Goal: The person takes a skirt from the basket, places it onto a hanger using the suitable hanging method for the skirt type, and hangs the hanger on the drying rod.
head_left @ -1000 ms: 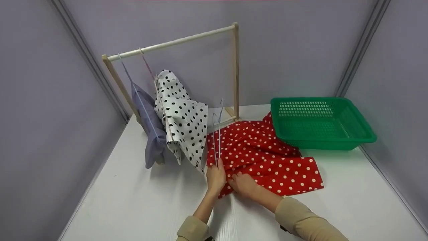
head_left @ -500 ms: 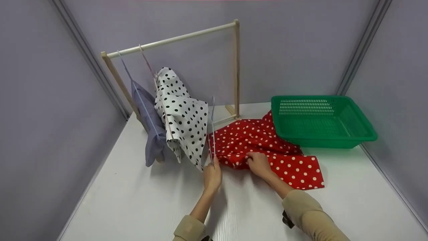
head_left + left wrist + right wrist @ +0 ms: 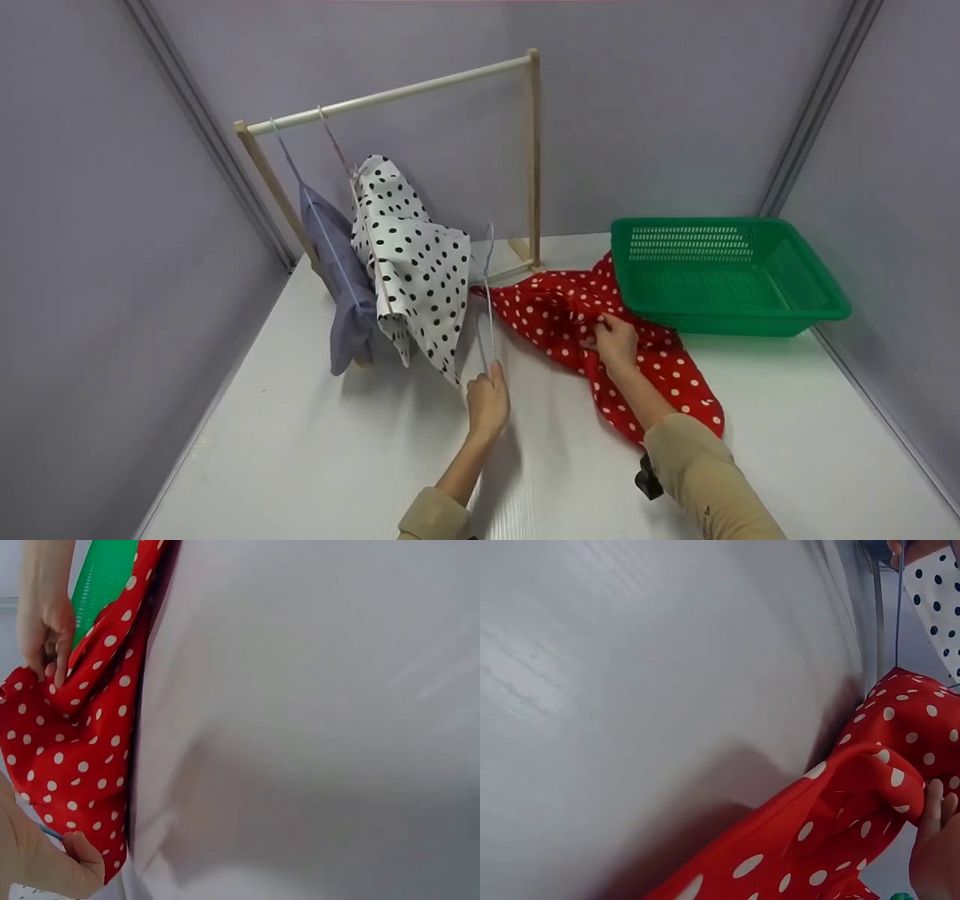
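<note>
My left hand (image 3: 488, 401) grips a thin pale clothes hanger (image 3: 491, 319), which stands up from the fist with its hook on top. To the right, my right hand (image 3: 618, 346) pinches a red cloth with white dots (image 3: 551, 334), bunched and partly lifted off the table. In the right wrist view the cloth (image 3: 889, 716) drapes in a fold beside my fingers (image 3: 930, 806). The left wrist view shows a short blue piece of the hanger (image 3: 51, 832) by my left thumb. The hanger's lower part is hidden by the hand.
A wooden rack (image 3: 534, 157) with a pale rod stands at the back left. On it hang a purple-grey cloth (image 3: 330, 247) and a white cloth with black dots (image 3: 420, 259), both on hangers. A green basket (image 3: 731, 321) sits at the back right, against the red cloth.
My right hand has moved right and away from me, drawing the red cloth's near edge up and back. The left hand keeps the hanger, now apart from most of the cloth.
</note>
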A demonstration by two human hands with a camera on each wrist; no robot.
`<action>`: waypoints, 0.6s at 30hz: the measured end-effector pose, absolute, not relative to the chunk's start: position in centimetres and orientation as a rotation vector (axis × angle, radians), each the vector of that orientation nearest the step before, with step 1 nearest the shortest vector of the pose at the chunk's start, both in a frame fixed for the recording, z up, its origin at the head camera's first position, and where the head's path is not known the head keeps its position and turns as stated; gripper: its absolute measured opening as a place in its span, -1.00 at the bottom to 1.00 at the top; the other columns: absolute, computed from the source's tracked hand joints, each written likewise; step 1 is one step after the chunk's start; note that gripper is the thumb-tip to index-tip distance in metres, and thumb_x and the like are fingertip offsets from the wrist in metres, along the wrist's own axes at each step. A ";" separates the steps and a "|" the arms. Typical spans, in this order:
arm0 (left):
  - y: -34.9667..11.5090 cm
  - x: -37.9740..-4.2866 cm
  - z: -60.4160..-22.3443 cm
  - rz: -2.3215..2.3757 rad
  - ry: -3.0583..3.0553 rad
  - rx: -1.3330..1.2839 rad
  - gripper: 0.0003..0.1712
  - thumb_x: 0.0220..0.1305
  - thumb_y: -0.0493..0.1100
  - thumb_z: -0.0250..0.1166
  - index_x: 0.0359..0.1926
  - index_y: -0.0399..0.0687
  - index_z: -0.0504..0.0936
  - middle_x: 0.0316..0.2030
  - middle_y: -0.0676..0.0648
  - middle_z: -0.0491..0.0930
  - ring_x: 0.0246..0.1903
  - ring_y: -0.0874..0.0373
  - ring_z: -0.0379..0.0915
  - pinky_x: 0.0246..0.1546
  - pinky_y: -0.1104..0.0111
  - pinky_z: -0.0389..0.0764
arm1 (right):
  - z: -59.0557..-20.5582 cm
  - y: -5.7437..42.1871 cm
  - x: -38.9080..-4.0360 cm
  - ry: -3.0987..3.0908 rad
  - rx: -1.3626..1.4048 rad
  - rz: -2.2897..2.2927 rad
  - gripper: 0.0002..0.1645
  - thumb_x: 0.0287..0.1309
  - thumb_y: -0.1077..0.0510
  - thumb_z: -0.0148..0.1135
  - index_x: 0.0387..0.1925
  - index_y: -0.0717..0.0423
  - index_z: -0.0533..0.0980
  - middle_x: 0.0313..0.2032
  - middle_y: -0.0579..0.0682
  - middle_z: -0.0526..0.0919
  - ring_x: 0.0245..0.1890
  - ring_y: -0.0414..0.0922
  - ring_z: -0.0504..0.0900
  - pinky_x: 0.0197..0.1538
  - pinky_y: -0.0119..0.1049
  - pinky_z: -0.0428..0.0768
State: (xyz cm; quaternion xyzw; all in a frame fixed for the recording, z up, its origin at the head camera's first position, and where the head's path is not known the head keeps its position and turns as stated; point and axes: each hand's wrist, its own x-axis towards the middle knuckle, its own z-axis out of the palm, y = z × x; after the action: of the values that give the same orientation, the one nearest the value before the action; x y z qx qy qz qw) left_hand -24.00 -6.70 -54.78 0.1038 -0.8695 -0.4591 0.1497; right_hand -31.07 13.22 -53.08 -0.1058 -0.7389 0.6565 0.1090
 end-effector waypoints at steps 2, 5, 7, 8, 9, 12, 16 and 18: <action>-6.4 -23.8 -54.9 -1.314 -2.513 0.302 -0.44 0.40 -0.02 -0.09 -0.42 -0.50 0.50 -0.46 -0.37 0.45 -0.38 -0.27 0.44 -0.28 -0.02 0.39 | -53.2 13.2 -31.0 -2.147 -0.312 1.934 -0.66 0.28 0.37 -0.12 0.00 0.38 0.47 -0.28 0.21 0.53 -0.46 -0.17 0.57 -0.31 -0.35 0.60; -6.1 -23.6 -55.2 -1.303 -2.529 0.327 -0.43 0.40 -0.02 -0.09 -0.39 -0.53 0.50 -0.44 -0.40 0.44 -0.35 -0.31 0.44 -0.25 -0.04 0.39 | -53.3 13.1 -31.0 -2.080 -0.317 1.967 -0.67 0.28 0.37 -0.12 -0.01 0.37 0.47 -0.22 0.20 0.53 -0.42 -0.14 0.59 -0.30 -0.36 0.59; -5.9 -23.5 -55.2 -1.309 -2.535 0.345 -0.42 0.41 -0.01 -0.10 -0.39 -0.53 0.50 -0.43 -0.40 0.44 -0.35 -0.31 0.44 -0.25 -0.05 0.39 | -53.3 13.1 -31.0 -2.050 -0.326 1.968 -0.69 0.29 0.36 -0.13 -0.04 0.35 0.49 -0.20 0.22 0.53 -0.40 -0.11 0.60 -0.28 -0.34 0.59; -5.9 -23.5 -55.3 -1.311 -2.535 0.341 -0.42 0.40 -0.01 -0.10 -0.40 -0.53 0.50 -0.44 -0.40 0.44 -0.36 -0.30 0.44 -0.26 -0.04 0.39 | -53.4 13.2 -30.9 -2.052 -0.328 1.953 -0.68 0.29 0.36 -0.13 -0.04 0.34 0.49 -0.20 0.23 0.54 -0.39 -0.09 0.60 -0.27 -0.33 0.59; -5.7 -23.5 -55.3 -1.318 -2.535 0.334 -0.42 0.40 -0.01 -0.10 -0.42 -0.52 0.50 -0.45 -0.38 0.44 -0.37 -0.29 0.44 -0.27 -0.04 0.40 | -53.4 13.2 -30.9 -2.062 -0.330 1.939 -0.67 0.29 0.35 -0.12 -0.01 0.34 0.49 -0.18 0.23 0.54 -0.37 -0.07 0.61 -0.25 -0.32 0.59; -5.2 -23.4 -55.4 -1.316 -2.538 0.303 -0.43 0.40 -0.01 -0.09 -0.46 -0.49 0.49 -0.49 -0.34 0.42 -0.42 -0.25 0.43 -0.30 -0.01 0.40 | -53.8 12.9 -30.6 -2.147 -0.310 1.868 -0.61 0.27 0.35 -0.10 0.10 0.32 0.44 -0.08 0.24 0.55 -0.33 -0.05 0.63 -0.22 -0.31 0.59; -4.2 -23.1 -55.7 -1.285 -2.549 0.268 -0.44 0.39 -0.03 -0.07 -0.48 -0.50 0.49 -0.52 -0.34 0.41 -0.44 -0.25 0.41 -0.31 0.00 0.39 | -54.9 11.7 -30.2 -2.272 -0.112 1.700 -0.62 0.22 0.37 -0.02 0.06 0.31 0.48 -0.10 0.23 0.60 -0.38 -0.02 0.65 -0.30 -0.27 0.60; -3.7 -22.9 -55.8 -1.263 -2.559 0.259 -0.44 0.39 -0.04 -0.06 -0.47 -0.52 0.49 -0.51 -0.36 0.41 -0.44 -0.26 0.41 -0.31 0.00 0.39 | -55.7 11.0 -29.9 -2.344 0.083 1.516 -0.70 0.18 0.38 0.06 -0.06 0.30 0.55 -0.22 0.21 0.64 -0.42 -0.02 0.64 -0.34 -0.23 0.59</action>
State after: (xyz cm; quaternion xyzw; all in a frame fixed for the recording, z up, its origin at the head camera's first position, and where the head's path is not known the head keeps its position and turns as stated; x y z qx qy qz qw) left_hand -22.92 -3.71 -55.84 0.0895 -0.8845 -0.4367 0.1376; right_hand -29.94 11.03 -55.66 0.0294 -0.8265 0.5348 0.1735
